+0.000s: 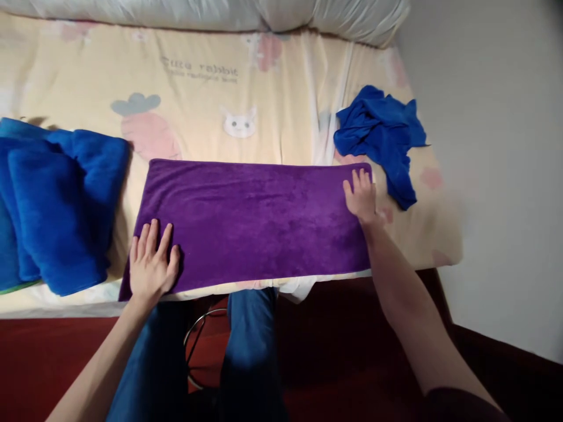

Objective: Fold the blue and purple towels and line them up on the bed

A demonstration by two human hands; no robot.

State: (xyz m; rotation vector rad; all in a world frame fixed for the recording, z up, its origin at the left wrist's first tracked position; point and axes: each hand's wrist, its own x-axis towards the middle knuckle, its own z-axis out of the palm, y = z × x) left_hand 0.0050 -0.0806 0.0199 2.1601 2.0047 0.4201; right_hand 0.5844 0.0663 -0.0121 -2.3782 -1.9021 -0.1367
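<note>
A purple cloth (pixel 264 223) lies spread in a long rectangle along the near edge of the bed, with faint wrinkles at its upper left. My left hand (pixel 152 264) rests flat on its lower left part, fingers spread. Near the upper right corner, my right hand (pixel 361 194) lies on the cloth with its fingers apart. Neither hand grips anything.
Folded blue towels (pixel 57 205) are at the left of the bed, and a crumpled blue cloth (pixel 378 129) lies at the right. The patterned sheet (pixel 281 105) covers the bed. A pale padded roll (pixel 197 13) runs along the back; a wall (pixel 497 176) stands right.
</note>
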